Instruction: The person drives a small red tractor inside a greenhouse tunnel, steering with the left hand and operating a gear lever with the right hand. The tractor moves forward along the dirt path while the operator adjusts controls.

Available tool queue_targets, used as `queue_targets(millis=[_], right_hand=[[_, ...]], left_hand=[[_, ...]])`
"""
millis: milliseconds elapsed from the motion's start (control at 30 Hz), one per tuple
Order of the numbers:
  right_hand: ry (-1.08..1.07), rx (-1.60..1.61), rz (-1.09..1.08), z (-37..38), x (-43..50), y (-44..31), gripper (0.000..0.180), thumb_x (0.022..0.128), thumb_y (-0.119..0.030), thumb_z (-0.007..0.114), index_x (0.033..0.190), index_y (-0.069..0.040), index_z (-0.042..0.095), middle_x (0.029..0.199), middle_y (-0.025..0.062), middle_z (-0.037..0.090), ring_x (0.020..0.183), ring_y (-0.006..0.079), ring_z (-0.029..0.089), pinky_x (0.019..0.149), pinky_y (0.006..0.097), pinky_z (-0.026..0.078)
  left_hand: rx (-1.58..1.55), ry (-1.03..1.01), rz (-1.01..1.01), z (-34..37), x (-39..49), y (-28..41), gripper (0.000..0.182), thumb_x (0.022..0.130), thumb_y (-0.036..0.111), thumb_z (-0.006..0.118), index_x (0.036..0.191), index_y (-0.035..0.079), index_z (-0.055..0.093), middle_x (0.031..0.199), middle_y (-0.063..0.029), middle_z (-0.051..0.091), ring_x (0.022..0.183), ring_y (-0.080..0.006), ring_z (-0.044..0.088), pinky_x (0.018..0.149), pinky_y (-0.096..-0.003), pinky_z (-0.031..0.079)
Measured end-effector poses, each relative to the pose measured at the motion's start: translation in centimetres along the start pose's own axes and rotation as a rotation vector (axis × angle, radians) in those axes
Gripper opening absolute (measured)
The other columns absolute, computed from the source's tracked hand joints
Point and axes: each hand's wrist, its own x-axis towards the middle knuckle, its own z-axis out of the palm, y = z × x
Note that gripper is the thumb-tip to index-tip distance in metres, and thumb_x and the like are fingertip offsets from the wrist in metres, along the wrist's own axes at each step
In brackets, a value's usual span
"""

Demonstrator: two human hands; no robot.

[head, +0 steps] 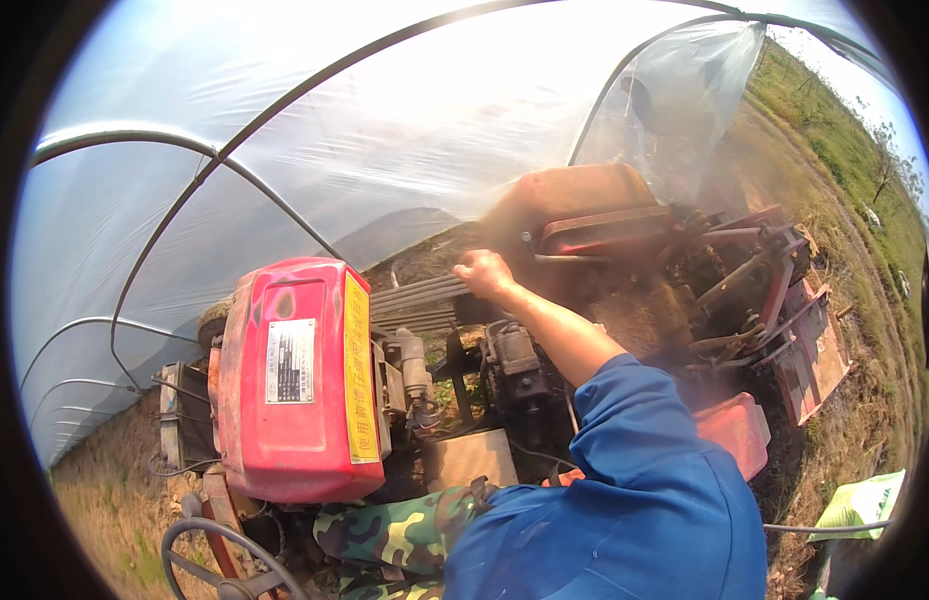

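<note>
My right hand (483,274) reaches out with curled fingers at the end of a blue sleeve, above the far ends of several drive belts (415,296). Its grip is hidden, so I cannot tell whether it holds a lever. The belts run from behind a red engine cover (284,442), which bears a metal plate and a yellow label with writing. Below the hand sits a dark, dusty gearbox-like housing (513,349). A bent metal lever (565,258) stands just beyond it, by a rusty red fender (584,199). My left hand is out of view.
A steering wheel (228,547) is near my camouflage-clad legs (397,532). Metal hoops (284,101) carry plastic film (404,127) close alongside. A dusty red implement frame (779,292), a red container (734,431) and a green-white bag (858,502) lie to the right.
</note>
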Motion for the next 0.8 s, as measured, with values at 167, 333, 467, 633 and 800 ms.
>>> queue_targets(millis=[167,333,467,633,800], right_hand=[[-0.065,-0.021,0.092,-0.9,-0.4,-0.1,0.040,0.087,-0.037,0.065,0.108,-0.005,0.075,0.108,0.0198,0.073,0.106,0.0350,0.069,0.095,0.0438,0.053],[-0.077,-0.039,0.119,-0.4,-0.1,-0.7,0.039,0.087,-0.039,0.065,0.108,-0.007,0.075,0.107,0.0196,0.073,0.106,0.0361,0.068,0.094,0.0440,0.053],[-0.077,0.041,0.018,0.8,0.4,-1.1,0.037,0.089,-0.034,0.064,0.105,-0.002,0.074,0.083,0.0187,0.074,0.075,0.0298,0.073,0.076,0.0408,0.057],[-0.012,0.033,-0.038,-1.3,0.1,-0.1,0.030,0.089,-0.024,0.066,0.100,0.004,0.073,0.063,0.0125,0.068,0.047,0.0186,0.064,0.049,0.0342,0.051],[-0.018,0.049,-0.053,0.4,0.6,0.0,0.030,0.089,-0.023,0.067,0.100,0.005,0.073,0.062,0.0116,0.067,0.045,0.0175,0.062,0.047,0.0341,0.049]], left_hand=[[-0.003,0.000,0.013,-0.3,0.0,-0.9,0.037,0.106,0.037,0.048,0.096,0.009,0.069,0.074,-0.0133,0.069,0.065,-0.0386,0.063,0.056,-0.0499,0.045],[0.019,-0.030,0.019,-0.7,-0.3,-3.7,0.037,0.107,0.038,0.048,0.096,0.009,0.069,0.075,-0.0133,0.069,0.066,-0.0387,0.063,0.056,-0.0499,0.045],[0.051,-0.127,-0.084,-0.1,-0.4,-6.3,0.039,0.107,0.037,0.046,0.097,0.007,0.068,0.075,-0.0156,0.068,0.067,-0.0398,0.063,0.058,-0.0505,0.046],[0.042,-0.086,-0.092,-3.6,-0.2,1.8,0.029,0.103,0.037,0.054,0.089,0.012,0.061,0.073,-0.0133,0.066,0.067,-0.0375,0.064,0.056,-0.0530,0.045],[0.047,-0.088,-0.139,-4.9,0.5,2.0,0.031,0.101,0.037,0.054,0.087,0.010,0.061,0.077,-0.0172,0.066,0.072,-0.0429,0.063,0.058,-0.0551,0.045]])
